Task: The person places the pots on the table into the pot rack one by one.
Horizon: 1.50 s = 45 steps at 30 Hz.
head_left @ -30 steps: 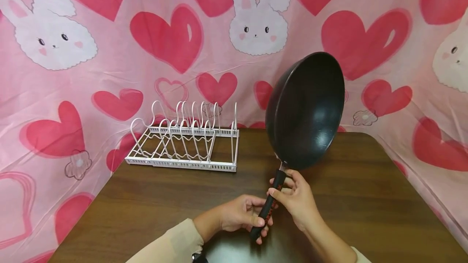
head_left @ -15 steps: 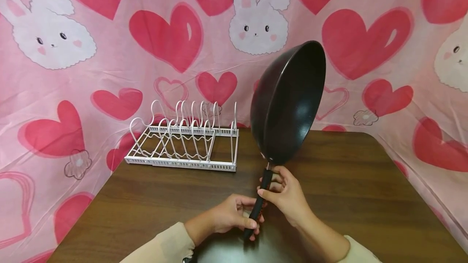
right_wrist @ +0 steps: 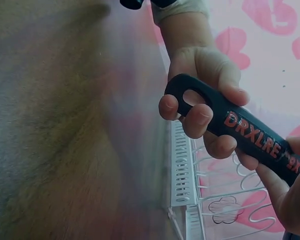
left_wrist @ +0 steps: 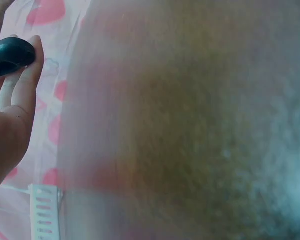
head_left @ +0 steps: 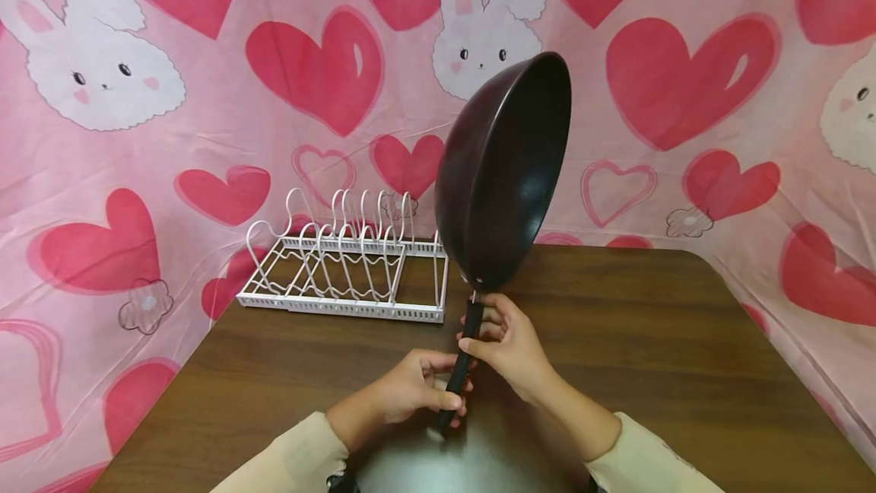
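A black wok pan [head_left: 503, 170] is held up on edge above the brown table [head_left: 650, 341], bowl facing right. Its black handle [head_left: 460, 371] carries red lettering [right_wrist: 262, 141]. My left hand [head_left: 411, 394] grips the handle's lower end, fingers curled round it [right_wrist: 200, 107]; the end of the handle [left_wrist: 9, 56] also shows in the left wrist view. My right hand [head_left: 509, 345] grips the handle higher up, just below the pan. A white wire dish rack [head_left: 349, 261] stands on the table to the pan's left, nothing in it.
A pink cloth with hearts and bunnies [head_left: 308, 67] hangs behind and along both sides of the table. The rack's edge [right_wrist: 182, 170] lies close behind the hands in the right wrist view.
Both hands have carried the pan left and slightly up, toward the rack. It has turned more edge-on, so less of its inside shows.
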### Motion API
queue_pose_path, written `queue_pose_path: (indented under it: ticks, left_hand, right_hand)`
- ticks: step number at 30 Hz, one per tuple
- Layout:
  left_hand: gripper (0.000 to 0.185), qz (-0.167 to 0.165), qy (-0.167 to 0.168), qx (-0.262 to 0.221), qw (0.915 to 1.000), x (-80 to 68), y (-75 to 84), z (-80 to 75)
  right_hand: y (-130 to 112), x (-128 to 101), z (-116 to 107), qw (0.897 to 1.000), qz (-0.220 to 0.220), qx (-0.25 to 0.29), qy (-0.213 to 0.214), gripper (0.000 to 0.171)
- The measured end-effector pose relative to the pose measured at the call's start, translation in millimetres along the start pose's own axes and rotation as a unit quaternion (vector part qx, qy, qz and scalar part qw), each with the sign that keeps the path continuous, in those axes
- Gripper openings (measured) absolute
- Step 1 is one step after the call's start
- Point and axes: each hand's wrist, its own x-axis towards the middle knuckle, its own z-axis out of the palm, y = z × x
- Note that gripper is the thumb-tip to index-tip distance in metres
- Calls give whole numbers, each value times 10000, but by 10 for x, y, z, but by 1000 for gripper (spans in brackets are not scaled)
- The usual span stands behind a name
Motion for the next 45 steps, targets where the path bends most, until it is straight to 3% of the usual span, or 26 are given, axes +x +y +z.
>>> queue_pose_path:
  ticks: [7,15,20,27,38,45]
  left_hand:
    - [66,240,318,48,9992,-30,16,-56]
    - [59,665,639,587,9940,-30,121,-114]
    - [47,680,909,939,9891,-44,212,-152]
    - [50,551,1242,1092,9847,-91,260,-186]
    - [43,720,1031,956,9874,-131,294,-254]
    - [48,834,1119,1188,9831,-139,344,-278]
  right_hand:
    - [40,109,43,9972,-561,-160,-473,56]
    - [-67,283,89,9888,-1006,-626,-908,55]
    - [-102,392,136,9857,-1077,-555,-1171,58]
    - [-87,495,199,9783,-1196,-846,-1468,59]
    - [-96,607,289,9778,-983,-719,-1708,60]
    - [-141,656,329,9728,-1160,-1125,-1662,60]
